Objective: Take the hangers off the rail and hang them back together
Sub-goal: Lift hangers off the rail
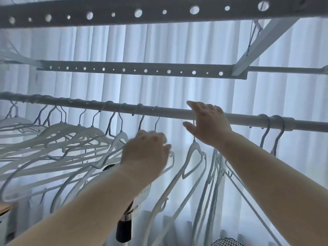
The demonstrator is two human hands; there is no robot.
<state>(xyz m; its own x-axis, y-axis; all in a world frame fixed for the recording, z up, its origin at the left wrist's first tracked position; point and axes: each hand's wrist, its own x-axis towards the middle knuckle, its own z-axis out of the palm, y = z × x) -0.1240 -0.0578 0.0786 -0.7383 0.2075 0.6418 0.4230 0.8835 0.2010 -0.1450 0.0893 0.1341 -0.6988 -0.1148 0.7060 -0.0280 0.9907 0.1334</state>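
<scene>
A white round rail (170, 112) runs across the view, sloping down to the right. Several white hangers (58, 137) crowd its left half, hooks over the rail. My left hand (147, 153) is closed around the neck of the rightmost hangers of that group, just below the rail. My right hand (207, 121) reaches up to the rail and pinches the hook of a single white hanger (195, 153) between thumb and fingers. Two more hangers (273, 132) hang at the right, their bodies partly hidden by my right forearm.
Two perforated grey bars, one near (159, 13) and one farther (134, 70), cross overhead above the rail. White curtains (159, 43) fill the background. A dark cylindrical object (124, 226) stands below my left forearm. A patterned item (227, 242) shows at the bottom edge.
</scene>
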